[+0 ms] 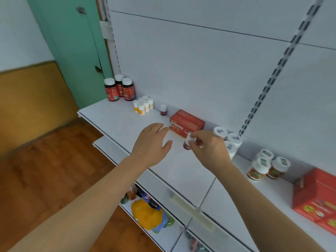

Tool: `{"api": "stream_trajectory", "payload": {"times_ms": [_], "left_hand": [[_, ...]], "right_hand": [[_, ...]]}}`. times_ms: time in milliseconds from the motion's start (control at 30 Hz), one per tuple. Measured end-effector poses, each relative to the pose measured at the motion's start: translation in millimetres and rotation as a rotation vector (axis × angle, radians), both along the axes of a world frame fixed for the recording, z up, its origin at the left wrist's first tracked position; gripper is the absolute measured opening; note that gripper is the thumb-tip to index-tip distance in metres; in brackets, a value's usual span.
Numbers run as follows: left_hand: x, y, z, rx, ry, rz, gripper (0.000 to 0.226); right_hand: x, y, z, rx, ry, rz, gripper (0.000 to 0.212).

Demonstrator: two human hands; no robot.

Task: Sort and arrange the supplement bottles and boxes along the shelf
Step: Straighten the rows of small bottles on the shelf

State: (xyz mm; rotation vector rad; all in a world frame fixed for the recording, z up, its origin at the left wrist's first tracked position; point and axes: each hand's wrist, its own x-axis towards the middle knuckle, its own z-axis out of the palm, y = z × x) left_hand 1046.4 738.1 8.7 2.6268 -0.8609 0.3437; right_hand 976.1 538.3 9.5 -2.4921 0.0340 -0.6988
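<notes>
Counting outward from the red box (186, 123) at the back of the shelf (116, 120): left of it one tiny dark bottle (163, 109), a cluster of about six small white bottles (143, 105), then three big red-label bottles (120, 89). Right of it are three white-capped jars (229, 139), three more jars (267, 166), then a bigger red carton (317, 195). The right hand (209, 148) pinches a small dark bottle (188, 142) just in front of the box. The left hand (152, 142) hovers with loose, spread fingers over bare shelf front.

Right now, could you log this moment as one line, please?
right hand: pinches small red bottle | left hand: open above shelf | red box: behind
</notes>
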Motion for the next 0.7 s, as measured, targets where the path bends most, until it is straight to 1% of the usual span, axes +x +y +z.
{"api": "stream_trajectory", "payload": {"times_ms": [133, 233, 333, 467, 567, 700], "left_hand": [[49, 28, -6, -0.006, 0.011, 0.021, 0.053], [91, 48, -13, 0.003, 0.011, -0.008, 0.052], [133, 66, -15, 0.017, 0.003, -0.08, 0.049], [181, 78, -14, 0.027, -0.016, -0.191, 0.046], [205, 79, -15, 0.006, -0.03, -0.251, 0.042], [232, 67, -21, -0.01, -0.032, -0.318, 0.037]], "right_hand": [[52, 28, -1, -0.034, 0.013, -0.005, 0.015], [91, 50, -1, -0.057, 0.062, -0.033, 0.017], [126, 74, -2, -0.1, 0.101, -0.093, 0.019], [165, 95, -7, -0.153, 0.113, -0.198, 0.014], [185, 100, -13, -0.145, 0.134, -0.27, 0.008], [209, 93, -22, -0.173, 0.165, -0.328, 0.01]]}}
